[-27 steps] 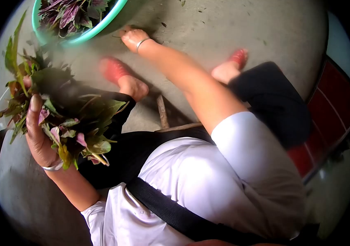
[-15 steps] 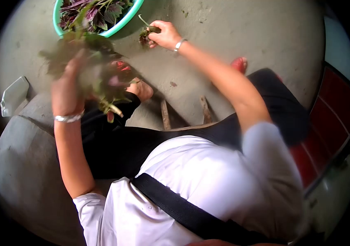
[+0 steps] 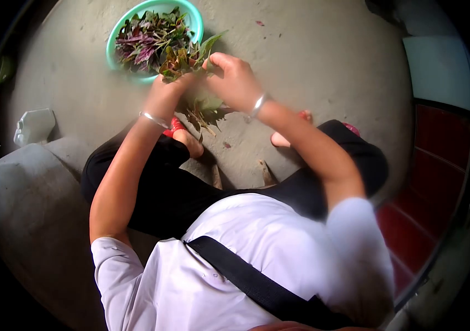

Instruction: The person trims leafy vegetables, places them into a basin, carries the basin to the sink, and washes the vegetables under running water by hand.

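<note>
My left hand (image 3: 171, 88) is closed around a bunch of red-and-green amaranth greens (image 3: 178, 62). Leaves stick out above the fist, and more leaves and stems hang below it. Close beside it, my right hand (image 3: 235, 83) has its fingers curled and pinched at a green leafy sprig (image 3: 210, 46) on the bunch's right side; the fingertips are partly hidden. Just beyond the hands, a turquoise basin (image 3: 198, 21) holds a heap of purple and green amaranth leaves (image 3: 145, 44). The bunch overlaps the basin's near right side in view.
Concrete floor (image 3: 312, 60) surrounds the basin, with a few leaf scraps on it. A translucent plastic container (image 3: 35, 127) stands at the left by a grey rounded surface (image 3: 25, 182). My feet in red footwear (image 3: 176, 127) are below the hands. Dark red tiles (image 3: 441, 138) lie at the right.
My right hand, which held a small sprig apart to the right, has come in to the bunch. My left hand has moved right with the greens. The view has shifted, showing more of the basin.
</note>
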Available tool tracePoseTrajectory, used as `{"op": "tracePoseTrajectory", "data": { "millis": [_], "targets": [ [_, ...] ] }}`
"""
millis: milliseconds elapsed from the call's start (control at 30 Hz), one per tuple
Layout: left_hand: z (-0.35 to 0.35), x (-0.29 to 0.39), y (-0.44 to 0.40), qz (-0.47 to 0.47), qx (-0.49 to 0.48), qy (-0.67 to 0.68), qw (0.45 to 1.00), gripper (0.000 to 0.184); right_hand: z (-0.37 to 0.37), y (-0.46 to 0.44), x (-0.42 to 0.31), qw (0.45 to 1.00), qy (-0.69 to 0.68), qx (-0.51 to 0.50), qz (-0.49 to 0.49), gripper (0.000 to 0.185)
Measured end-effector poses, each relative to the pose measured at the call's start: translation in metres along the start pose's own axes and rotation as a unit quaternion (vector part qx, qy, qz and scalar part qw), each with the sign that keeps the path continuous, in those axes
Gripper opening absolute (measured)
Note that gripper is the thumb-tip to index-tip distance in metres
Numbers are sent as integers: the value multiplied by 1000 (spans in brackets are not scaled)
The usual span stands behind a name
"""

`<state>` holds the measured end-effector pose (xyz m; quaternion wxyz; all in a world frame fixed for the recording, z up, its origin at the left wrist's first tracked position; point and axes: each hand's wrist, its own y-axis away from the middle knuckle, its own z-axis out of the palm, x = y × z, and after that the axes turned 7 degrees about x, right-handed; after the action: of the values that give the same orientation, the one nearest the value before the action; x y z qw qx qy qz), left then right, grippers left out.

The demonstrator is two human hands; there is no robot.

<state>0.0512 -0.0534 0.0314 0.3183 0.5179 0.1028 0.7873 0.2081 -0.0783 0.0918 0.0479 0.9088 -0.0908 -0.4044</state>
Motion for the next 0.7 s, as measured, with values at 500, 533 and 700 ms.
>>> {"op": "tracePoseTrajectory", "data": {
  "millis": [500,533,700],
  "targets": [
    [2,-30,-21,148,-91,-103,979,29,-21,9,-42,982,155,-89,-61,28],
    [8,-23,-12,43,-62,-14,997,29,-19,11,-41,985,138,-94,-36,29],
    [15,-28,-16,43,-3,-39,998,24,-22,10,-28,971,192,-134,-48,26]
  ]
}}
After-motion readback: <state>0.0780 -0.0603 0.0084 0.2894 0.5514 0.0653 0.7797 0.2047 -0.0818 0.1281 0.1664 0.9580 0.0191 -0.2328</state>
